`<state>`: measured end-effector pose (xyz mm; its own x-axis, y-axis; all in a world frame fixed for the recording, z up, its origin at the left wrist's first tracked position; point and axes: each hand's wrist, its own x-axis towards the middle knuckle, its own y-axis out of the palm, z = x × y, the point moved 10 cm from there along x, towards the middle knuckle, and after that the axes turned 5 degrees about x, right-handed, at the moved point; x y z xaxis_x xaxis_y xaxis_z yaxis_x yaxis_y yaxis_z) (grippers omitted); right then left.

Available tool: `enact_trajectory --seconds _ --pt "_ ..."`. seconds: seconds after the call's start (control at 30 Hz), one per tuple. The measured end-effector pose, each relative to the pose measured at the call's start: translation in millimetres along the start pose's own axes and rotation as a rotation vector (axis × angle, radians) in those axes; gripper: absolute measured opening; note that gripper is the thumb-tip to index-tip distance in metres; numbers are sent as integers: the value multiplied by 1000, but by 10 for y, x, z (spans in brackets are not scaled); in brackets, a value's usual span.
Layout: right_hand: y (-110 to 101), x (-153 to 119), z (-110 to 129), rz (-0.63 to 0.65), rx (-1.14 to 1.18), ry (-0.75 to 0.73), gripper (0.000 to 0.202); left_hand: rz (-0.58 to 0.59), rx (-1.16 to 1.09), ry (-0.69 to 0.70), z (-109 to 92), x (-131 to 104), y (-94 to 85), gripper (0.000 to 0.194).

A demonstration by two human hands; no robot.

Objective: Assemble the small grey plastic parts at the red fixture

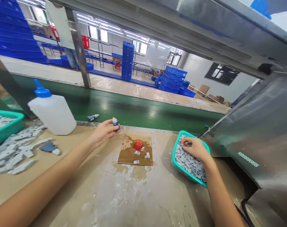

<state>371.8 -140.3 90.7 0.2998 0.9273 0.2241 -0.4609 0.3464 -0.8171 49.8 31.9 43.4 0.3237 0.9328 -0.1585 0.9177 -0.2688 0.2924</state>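
Note:
My left hand (106, 131) pinches a small dark-blue and light-grey plastic part (116, 125) above the table, near the belt's edge. Over on the right, my right hand (193, 147) reaches into a teal basket (189, 176) filled with small grey plastic pieces (187, 162). Its thumb and fingertips are closed together down among the pieces; what lies between them is too small to tell. Between my hands sits a wet brown mat (124, 156), bearing a red cap-like piece (138, 145) and several loose grey pieces (147, 155).
A white squeeze bottle (54, 115) with a blue cap stands at left, beside a pile of longer grey parts (13, 154) and another teal basket (15, 126). Beyond the table runs a green conveyor belt (134, 112) carrying a blue-grey part (93, 117). Metal housing (259, 132) borders the right.

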Motion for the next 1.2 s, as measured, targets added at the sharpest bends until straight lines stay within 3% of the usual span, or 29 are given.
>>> enact_trajectory --seconds 0.1,0.23,0.37,0.5,0.57,0.67,0.83,0.97,1.1,1.2 --pt "-126 -7 3 -139 100 27 3 33 -40 -57 88 -20 63 20" --pt "-154 -44 247 -224 323 -54 15 141 -25 -81 168 -73 320 15" --pt "62 -109 839 -137 310 -209 12 243 18 -82 132 -326 619 20" --pt "404 -214 1604 -21 174 -436 6 446 261 39 21 -643 974 22" --pt "510 -261 1902 -30 93 -542 10 486 317 103 -21 -718 1045 24" --pt "535 -297 2135 -91 57 -632 13 440 274 114 -52 -688 977 28" --pt "531 -298 2139 -41 145 -658 10 395 238 106 -68 -602 866 31" --pt "571 -259 2033 -77 155 -661 14 370 236 47 12 -559 853 28" --pt "760 -155 1851 -77 104 -613 15 144 59 -104 142 -390 591 24" --pt "951 -108 1721 -13 26 -582 21 -13 -78 -136 201 -249 355 22"
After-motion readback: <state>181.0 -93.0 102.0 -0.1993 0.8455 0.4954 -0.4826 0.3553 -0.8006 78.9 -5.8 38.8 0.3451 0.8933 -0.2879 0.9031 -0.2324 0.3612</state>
